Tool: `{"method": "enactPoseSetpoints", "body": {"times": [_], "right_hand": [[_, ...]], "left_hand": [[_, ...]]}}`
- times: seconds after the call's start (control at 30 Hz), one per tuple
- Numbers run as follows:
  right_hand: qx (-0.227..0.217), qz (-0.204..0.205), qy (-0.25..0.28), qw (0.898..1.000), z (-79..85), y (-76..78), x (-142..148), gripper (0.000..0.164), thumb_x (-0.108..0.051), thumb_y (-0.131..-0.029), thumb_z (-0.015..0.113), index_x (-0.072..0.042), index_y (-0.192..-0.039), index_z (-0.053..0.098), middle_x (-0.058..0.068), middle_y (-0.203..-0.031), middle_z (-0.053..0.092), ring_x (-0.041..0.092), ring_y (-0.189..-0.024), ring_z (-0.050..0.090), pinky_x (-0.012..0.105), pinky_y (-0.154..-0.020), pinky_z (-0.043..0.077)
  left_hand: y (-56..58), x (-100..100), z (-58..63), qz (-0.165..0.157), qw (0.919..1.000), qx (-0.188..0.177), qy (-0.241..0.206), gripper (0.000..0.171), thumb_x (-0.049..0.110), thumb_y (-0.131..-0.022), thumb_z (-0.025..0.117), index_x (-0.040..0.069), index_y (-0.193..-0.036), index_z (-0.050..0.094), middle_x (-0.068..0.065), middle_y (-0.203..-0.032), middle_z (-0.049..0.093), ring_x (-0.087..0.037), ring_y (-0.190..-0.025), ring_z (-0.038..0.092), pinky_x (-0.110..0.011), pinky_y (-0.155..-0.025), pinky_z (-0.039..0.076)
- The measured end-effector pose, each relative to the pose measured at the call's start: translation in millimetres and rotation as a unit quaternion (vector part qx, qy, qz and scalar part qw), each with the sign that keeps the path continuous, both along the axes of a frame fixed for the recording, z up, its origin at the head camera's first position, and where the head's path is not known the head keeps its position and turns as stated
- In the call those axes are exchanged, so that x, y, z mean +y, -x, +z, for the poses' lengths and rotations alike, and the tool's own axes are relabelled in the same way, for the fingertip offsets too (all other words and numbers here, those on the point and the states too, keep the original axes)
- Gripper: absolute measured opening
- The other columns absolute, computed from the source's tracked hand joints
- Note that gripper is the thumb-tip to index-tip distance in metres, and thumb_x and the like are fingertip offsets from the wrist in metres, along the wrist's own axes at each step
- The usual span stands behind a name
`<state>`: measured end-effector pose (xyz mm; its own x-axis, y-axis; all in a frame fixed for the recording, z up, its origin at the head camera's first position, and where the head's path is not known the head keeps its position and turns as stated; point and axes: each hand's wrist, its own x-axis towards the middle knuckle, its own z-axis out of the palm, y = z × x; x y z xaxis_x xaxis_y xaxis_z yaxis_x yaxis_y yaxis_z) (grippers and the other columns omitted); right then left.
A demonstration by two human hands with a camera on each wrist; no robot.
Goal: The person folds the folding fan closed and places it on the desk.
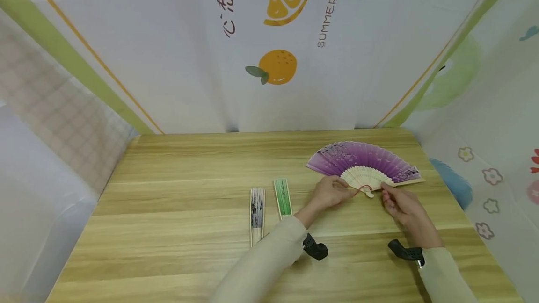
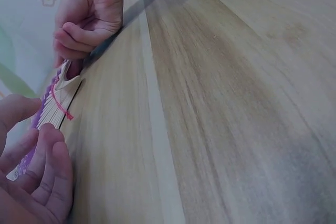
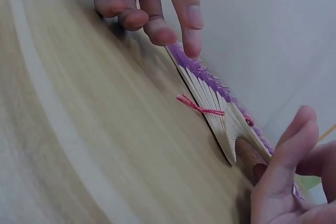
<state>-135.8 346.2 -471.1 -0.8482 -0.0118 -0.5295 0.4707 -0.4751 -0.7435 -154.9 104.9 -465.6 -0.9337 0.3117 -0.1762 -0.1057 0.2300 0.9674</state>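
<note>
A purple folding fan [image 1: 365, 154] lies spread on the table, its pale slatted ribs toward me and a red cord [image 3: 205, 110] looped at its pivot. My right hand [image 1: 404, 205] pinches the fan's right guard stick near the pivot, with the other fingers curled in. At the left side of the ribs is my left hand [image 1: 330, 192], its fingers loosely bent; the right wrist view shows its fingertips [image 3: 193, 45] right at the fan's purple edge. In the left wrist view, a gap shows between the left thumb and fingers [image 2: 50, 166].
Left of my left forearm lie two folded fans, one green [image 1: 283, 196] and one grey-patterned [image 1: 257, 207], both partly covered by the sleeve. The wooden table [image 1: 168, 228] meets a printed cloth [image 1: 189, 83] at its back edge. Black wrist mounts [image 1: 316, 248] stick out from both sleeves.
</note>
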Motion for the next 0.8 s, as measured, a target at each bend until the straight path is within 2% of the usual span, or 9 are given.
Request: {"method": "enactPoseSetpoints", "body": {"times": [0.1,0.37,0.5,0.7,0.8], "right_hand": [[-0.002,-0.004,-0.001,1.000,0.3,2.0,-1.9,0.031,-0.006,-0.104,0.057,-0.003,-0.076,0.068,0.001,-0.068,0.062,0.004,-0.055,0.055,0.015,-0.046,0.047],[0.004,-0.034,0.011,0.999,0.9,3.8,-4.5,0.032,-0.001,-0.103,0.055,-0.004,-0.073,0.065,0.000,-0.067,0.060,0.004,-0.053,0.053,0.016,-0.045,0.046],[0.037,-0.036,0.009,0.999,-3.1,2.1,-5.2,0.031,-0.002,-0.104,0.055,-0.005,-0.075,0.065,-0.002,-0.067,0.058,0.003,-0.054,0.050,0.014,-0.044,0.043],[0.094,-0.050,-0.032,0.994,-10.4,-2.6,-6.3,0.032,-0.004,-0.104,0.057,-0.006,-0.075,0.070,-0.002,-0.066,0.058,0.002,-0.053,0.049,0.013,-0.041,0.040],[0.104,-0.064,-0.016,0.992,-10.8,-3.5,-7.1,0.031,-0.004,-0.104,0.058,-0.006,-0.077,0.073,-0.002,-0.067,0.057,0.002,-0.054,0.048,0.014,-0.042,0.039]], "left_hand": [[-0.2,-0.3,0.2,-0.004,0.9999,-0.011,-0.007,0.029,0.009,-0.084,0.082,-0.004,-0.107,0.069,0.001,-0.076,0.069,-0.012,-0.059,0.063,-0.024,-0.054,0.055],[0.0,-1.1,-1.5,-0.018,0.9998,-0.002,0.003,0.027,0.010,-0.087,0.080,-0.003,-0.109,0.069,0.001,-0.071,0.068,-0.016,-0.058,0.064,-0.021,-0.050,0.051],[0.3,-1.7,-1.8,-0.014,0.9999,-0.009,0.000,0.028,0.010,-0.086,0.081,-0.003,-0.107,0.069,0.000,-0.072,0.068,-0.019,-0.059,0.066,-0.023,-0.051,0.053],[0.7,-1.5,-1.8,-0.013,0.9998,-0.011,0.007,0.027,0.010,-0.086,0.082,-0.002,-0.108,0.070,0.002,-0.075,0.069,-0.016,-0.058,0.064,-0.024,-0.051,0.054],[0.5,-1.3,-0.7,-0.010,0.9997,-0.016,0.011,0.025,0.010,-0.087,0.082,-0.002,-0.107,0.071,0.001,-0.075,0.069,-0.016,-0.058,0.065,-0.024,-0.051,0.054]]}}
